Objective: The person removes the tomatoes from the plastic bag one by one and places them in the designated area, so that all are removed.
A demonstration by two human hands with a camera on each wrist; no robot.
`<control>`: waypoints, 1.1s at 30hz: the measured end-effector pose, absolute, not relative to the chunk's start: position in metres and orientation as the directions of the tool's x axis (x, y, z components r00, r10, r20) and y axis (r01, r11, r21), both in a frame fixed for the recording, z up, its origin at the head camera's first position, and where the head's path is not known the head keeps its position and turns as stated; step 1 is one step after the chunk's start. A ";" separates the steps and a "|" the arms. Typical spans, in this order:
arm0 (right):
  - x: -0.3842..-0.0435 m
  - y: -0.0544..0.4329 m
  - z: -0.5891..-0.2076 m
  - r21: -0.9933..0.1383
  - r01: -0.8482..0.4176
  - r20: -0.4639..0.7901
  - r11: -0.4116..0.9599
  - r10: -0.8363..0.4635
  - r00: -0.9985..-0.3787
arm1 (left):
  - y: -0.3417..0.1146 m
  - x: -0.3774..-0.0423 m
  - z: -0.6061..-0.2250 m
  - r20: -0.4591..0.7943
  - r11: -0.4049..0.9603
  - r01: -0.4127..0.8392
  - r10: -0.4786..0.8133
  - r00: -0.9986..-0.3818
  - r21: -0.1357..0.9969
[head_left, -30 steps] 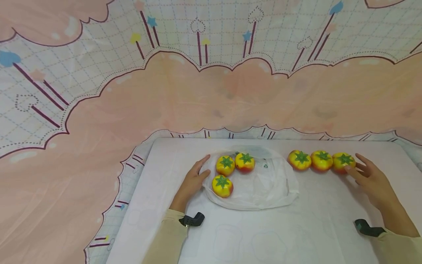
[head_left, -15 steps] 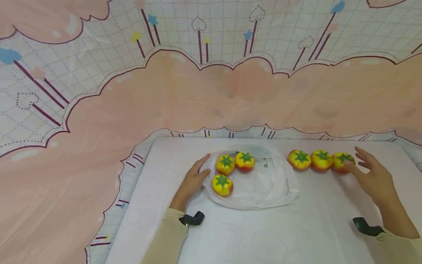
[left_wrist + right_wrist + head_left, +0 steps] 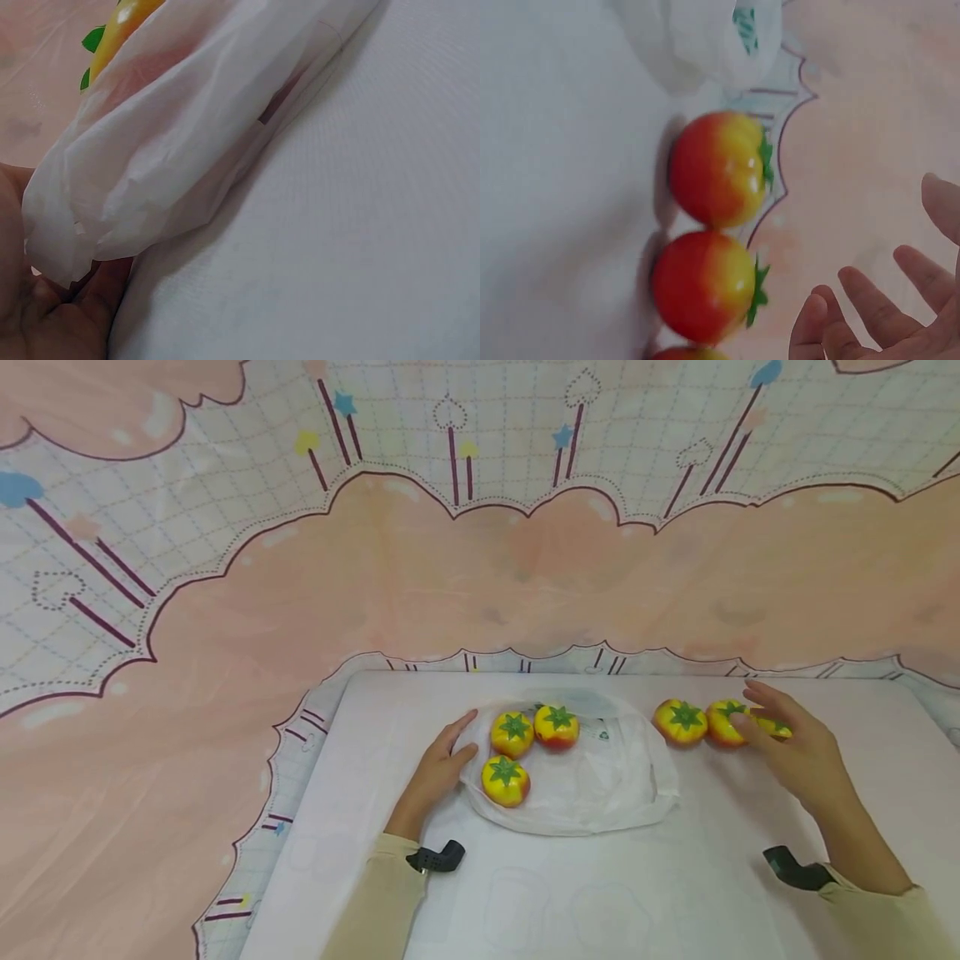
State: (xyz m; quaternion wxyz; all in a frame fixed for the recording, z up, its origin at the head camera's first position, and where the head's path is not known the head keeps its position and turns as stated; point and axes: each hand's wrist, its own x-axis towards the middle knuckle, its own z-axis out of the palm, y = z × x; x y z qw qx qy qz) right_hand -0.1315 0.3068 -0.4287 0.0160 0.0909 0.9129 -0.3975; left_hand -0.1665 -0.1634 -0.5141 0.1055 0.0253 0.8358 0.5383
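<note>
A white plastic bag point(image 3: 600, 793) lies spread on the table, with three yellow-red toy tomatoes point(image 3: 506, 783) on or in it at its left part. My left hand point(image 3: 437, 767) holds the bag's left edge; the left wrist view shows the film tucked among the fingers point(image 3: 105, 292). Right of the bag stands a row of three more toy tomatoes point(image 3: 680, 723), side by side. Above the row's right end hovers my right hand point(image 3: 806, 756), fingers spread and holding nothing. It partly covers the rightmost tomato point(image 3: 776, 727). In the right wrist view the fingers point(image 3: 870, 304) stay apart from the tomatoes.
The white table point(image 3: 720, 893) reaches back to a patterned cloth backdrop point(image 3: 525, 585). A dark wrist camera is strapped at each wrist, the left one point(image 3: 438, 857) near the bag's lower left and the right one point(image 3: 797, 870) above the table.
My right hand has left the rightmost tomato and moved left over the row, toward the middle tomato. The left hand, the bag and the tomatoes have kept their places.
</note>
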 end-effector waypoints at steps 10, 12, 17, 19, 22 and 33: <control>-0.136 0.269 -0.431 -0.747 0.013 -0.001 0.665 0.018 -1.000 | -0.162 -0.169 -0.515 -0.160 0.414 -0.084 0.153 -0.975 0.906; -0.137 0.263 -0.432 -0.740 -0.009 0.011 0.672 0.000 -1.000 | -0.162 -0.169 -0.515 -0.160 0.408 -0.086 0.150 -0.976 0.909; -0.140 0.245 -0.435 -0.769 -0.072 0.034 0.635 -0.072 -0.997 | -0.163 -0.169 -0.515 -0.171 0.410 -0.098 0.145 -0.975 0.907; -0.141 0.238 -0.435 -0.785 -0.074 0.022 0.615 -0.093 -0.995 | -0.163 -0.169 -0.515 -0.174 0.415 -0.100 0.143 -0.974 0.904; -0.142 0.230 -0.437 -0.793 -0.057 -0.008 0.607 -0.103 -0.995 | -0.162 -0.168 -0.515 -0.160 0.416 -0.085 0.148 -0.976 0.905; -0.148 0.203 -0.451 -0.829 -0.041 -0.044 0.558 -0.137 -0.990 | -0.163 -0.167 -0.513 -0.159 0.414 -0.087 0.141 -0.977 0.906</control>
